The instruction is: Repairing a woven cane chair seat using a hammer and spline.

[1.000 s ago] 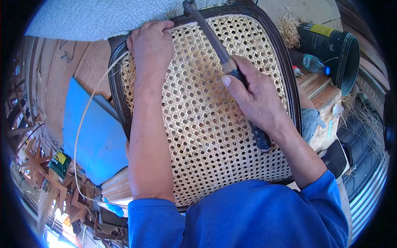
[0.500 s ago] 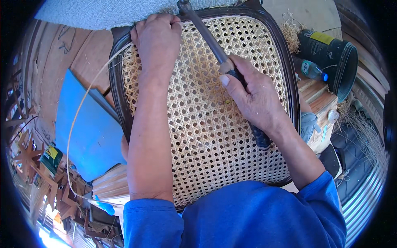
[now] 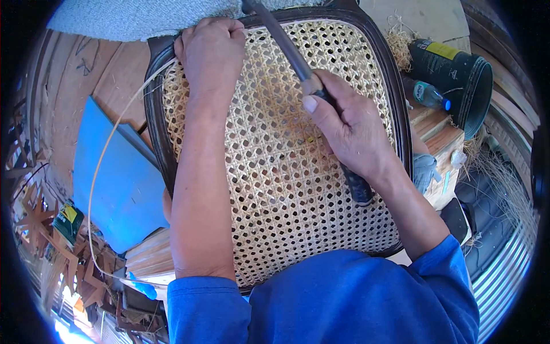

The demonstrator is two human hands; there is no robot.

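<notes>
A woven cane panel (image 3: 286,155) in a dark wooden chair frame (image 3: 405,129) lies in front of me. At its far left corner, my left hand (image 3: 211,54) is closed, fingers curled down at the rim. A long pale cane strip (image 3: 100,163) runs out from under it and loops down to the left. The fingertips are hidden. My right hand (image 3: 355,123) grips a hammer (image 3: 281,43) by its black handle, above the panel. Its metal shaft slants up and left, and the head, partly cut off by the top edge, is over the frame's far rim near my left hand.
Grey-blue fabric (image 3: 143,20) covers the far left edge. A blue curved sheet (image 3: 112,183) lies on the left. To the right are a dark bucket (image 3: 452,80) on its side, a plastic bottle (image 3: 431,94) with a blue cap, and loose cane fibres (image 3: 400,49).
The whole scene has shifted slightly left in the view. Both hands keep nearly the same places on and over the panel; the hammer has moved only a little.
</notes>
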